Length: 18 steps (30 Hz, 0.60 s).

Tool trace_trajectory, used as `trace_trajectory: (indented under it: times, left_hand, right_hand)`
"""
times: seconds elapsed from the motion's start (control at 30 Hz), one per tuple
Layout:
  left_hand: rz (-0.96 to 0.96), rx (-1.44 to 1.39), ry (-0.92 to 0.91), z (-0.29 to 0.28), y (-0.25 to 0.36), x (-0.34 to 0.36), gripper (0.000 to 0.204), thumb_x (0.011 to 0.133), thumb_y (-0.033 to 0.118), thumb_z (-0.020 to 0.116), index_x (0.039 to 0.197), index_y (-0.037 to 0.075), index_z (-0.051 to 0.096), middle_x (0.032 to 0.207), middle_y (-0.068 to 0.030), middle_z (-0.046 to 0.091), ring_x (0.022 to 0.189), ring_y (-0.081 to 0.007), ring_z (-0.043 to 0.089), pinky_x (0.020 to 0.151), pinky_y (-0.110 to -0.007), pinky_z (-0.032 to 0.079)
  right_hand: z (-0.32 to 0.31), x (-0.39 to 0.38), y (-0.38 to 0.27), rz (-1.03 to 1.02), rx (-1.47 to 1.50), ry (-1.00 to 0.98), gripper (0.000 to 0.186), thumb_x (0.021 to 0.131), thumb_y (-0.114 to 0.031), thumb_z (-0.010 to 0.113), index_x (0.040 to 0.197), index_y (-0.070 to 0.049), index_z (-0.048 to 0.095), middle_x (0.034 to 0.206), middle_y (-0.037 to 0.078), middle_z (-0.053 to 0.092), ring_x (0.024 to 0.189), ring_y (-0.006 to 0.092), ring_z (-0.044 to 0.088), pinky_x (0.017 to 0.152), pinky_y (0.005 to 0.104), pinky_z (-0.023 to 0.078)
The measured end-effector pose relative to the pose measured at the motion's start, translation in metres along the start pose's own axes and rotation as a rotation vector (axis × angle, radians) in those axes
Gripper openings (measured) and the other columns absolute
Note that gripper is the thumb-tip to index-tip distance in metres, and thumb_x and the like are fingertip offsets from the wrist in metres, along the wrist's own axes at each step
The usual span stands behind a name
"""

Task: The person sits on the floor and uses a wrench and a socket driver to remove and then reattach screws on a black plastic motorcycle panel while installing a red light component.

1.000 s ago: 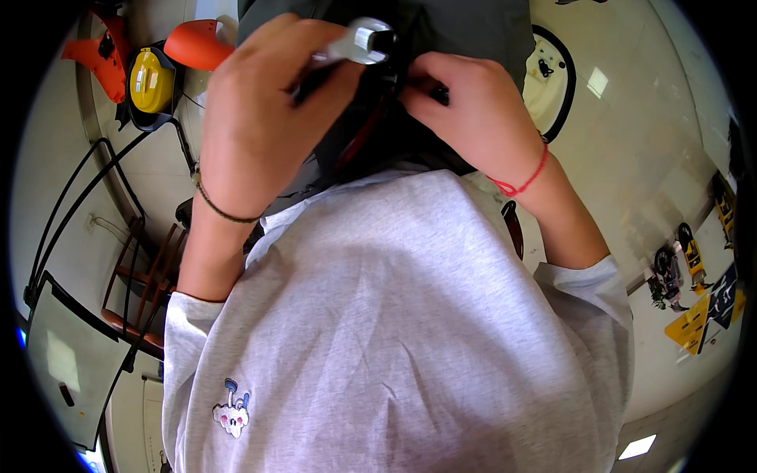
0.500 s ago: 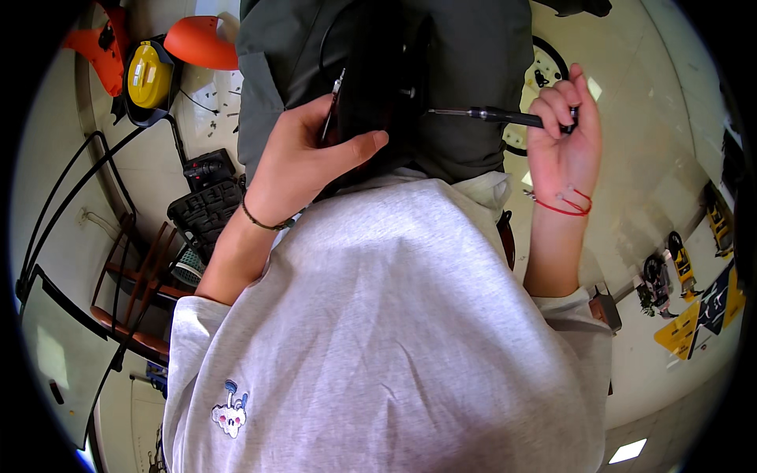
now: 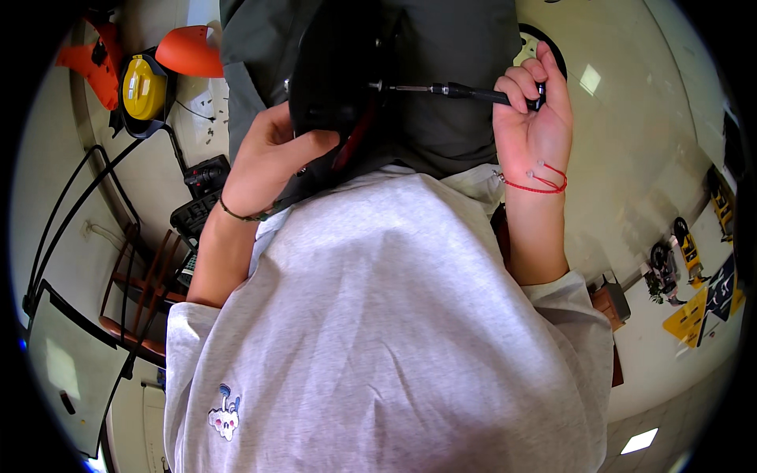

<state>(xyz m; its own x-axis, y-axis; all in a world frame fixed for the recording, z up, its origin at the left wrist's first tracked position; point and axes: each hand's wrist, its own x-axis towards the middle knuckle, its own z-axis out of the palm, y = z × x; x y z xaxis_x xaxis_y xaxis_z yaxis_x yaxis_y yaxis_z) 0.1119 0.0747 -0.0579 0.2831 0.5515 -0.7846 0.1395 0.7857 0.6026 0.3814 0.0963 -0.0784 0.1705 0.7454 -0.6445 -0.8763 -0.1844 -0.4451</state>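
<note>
My left hand point(image 3: 264, 158) is closed round the lower left of a glossy black part point(image 3: 327, 63) resting over my dark grey trousers point(image 3: 453, 39), its thumb across the lower edge. A bit of silver metal point(image 3: 289, 84) shows at the part's left edge; what it belongs to is hidden. My right hand point(image 3: 532, 126), palm up, grips a long black screwdriver point(image 3: 465, 92) lying horizontally, its shaft pointing left with the tip at a small metal fastener point(image 3: 376, 85) on the part's right side.
Orange panels point(image 3: 189, 51), a yellow-and-black object point(image 3: 144, 87), small scattered pieces and black cases point(image 3: 205, 177) lie at left, beside a wooden chair point(image 3: 134, 284) and a framed board point(image 3: 67, 370). A round cream-and-black piece point(image 3: 527, 43) is behind my right hand; yellow vehicle-like objects point(image 3: 688, 248) stand far right.
The wrench seen in my left hand earlier is out of clear sight. My right hand swung outward with the screwdriver, then moved up and left, bringing the tip onto the fastener.
</note>
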Motion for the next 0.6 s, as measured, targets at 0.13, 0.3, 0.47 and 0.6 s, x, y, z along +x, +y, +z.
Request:
trace_trajectory:
  times: [0.13, 0.3, 0.47, 0.6]
  left_hand:
    - [-0.027, -0.008, -0.002, -0.007, -0.004, 0.002, 0.015, 0.073, 0.015, 0.066, 0.085, 0.007, 0.062, 0.068, 0.0052, 0.054, 0.059, -0.0038, 0.046, 0.051, -0.020, 0.034]
    - [-0.006, -0.011, -0.012, -0.010, -0.003, 0.005, 0.010, 0.075, 0.014, 0.065, 0.080, 0.006, 0.062, 0.067, 0.0040, 0.055, 0.059, -0.0044, 0.047, 0.052, -0.021, 0.036]
    - [0.029, -0.014, -0.021, -0.009, -0.001, 0.005, 0.009, 0.076, 0.013, 0.064, 0.072, 0.006, 0.061, 0.064, 0.0041, 0.054, 0.056, -0.0043, 0.047, 0.051, -0.021, 0.036]
    - [0.040, 0.004, -0.019, -0.009, -0.002, 0.006, 0.009, 0.077, 0.012, 0.064, 0.071, 0.006, 0.060, 0.062, 0.0047, 0.053, 0.055, -0.0040, 0.046, 0.051, -0.021, 0.035]
  right_hand:
    - [0.000, 0.000, 0.003, 0.018, -0.004, 0.015, 0.017, 0.091, -0.011, 0.056, 0.105, 0.000, 0.053, 0.074, 0.001, 0.044, 0.062, 0.0093, 0.037, 0.053, 0.0227, 0.030]
    - [-0.001, -0.004, 0.004, 0.030, 0.025, -0.018, 0.019, 0.091, -0.010, 0.057, 0.106, 0.001, 0.052, 0.076, 0.002, 0.044, 0.069, 0.0114, 0.041, 0.057, 0.0229, 0.034]
    - [0.002, -0.012, 0.000, 0.057, 0.069, 0.026, 0.021, 0.091, -0.009, 0.057, 0.107, 0.002, 0.052, 0.079, 0.004, 0.047, 0.076, 0.0143, 0.045, 0.064, 0.0240, 0.039]
    - [0.007, -0.022, -0.001, 0.067, 0.100, 0.055, 0.018, 0.092, -0.007, 0.053, 0.107, 0.003, 0.052, 0.084, 0.006, 0.052, 0.087, 0.0190, 0.051, 0.082, 0.0281, 0.045]
